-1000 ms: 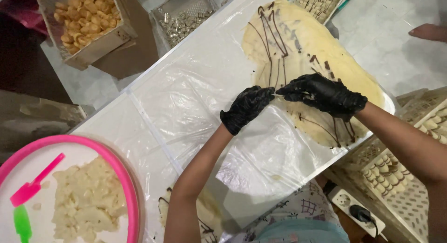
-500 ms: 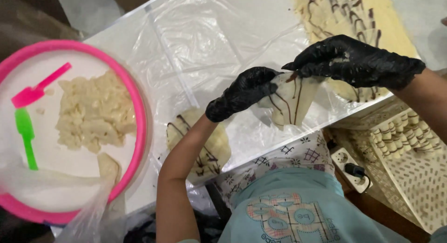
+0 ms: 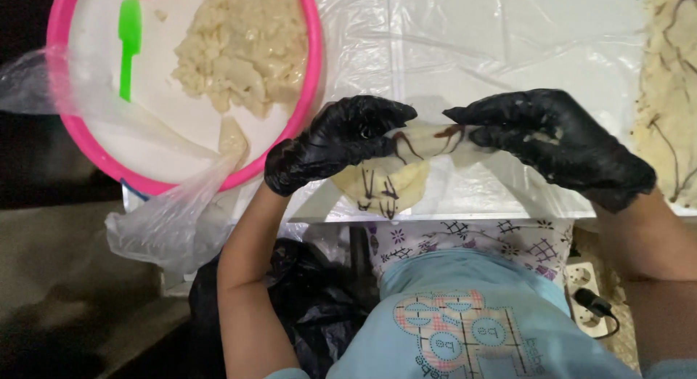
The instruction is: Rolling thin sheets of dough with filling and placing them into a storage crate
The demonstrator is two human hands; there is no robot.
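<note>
Both hands in black gloves, w/ a thin pale dough piece point(image 3: 428, 136) streaked w/ dark lines pinched between them: left hand point(image 3: 337, 143) grips one end, right hand point(image 3: 559, 143) the other, fingers closed on it, prob. to keep it from tearing or sagging. It's held just above the table edge, over another streaked dough round point(image 3: 381, 186) lying on the clear plastic sheet point(image 3: 465, 52). Pink-rimmed round tray point(image 3: 308, 88) at upper left holds crumbly pale filling point(image 3: 239, 49) & a green spatula point(image 3: 129, 45). No labels legible.
</note>
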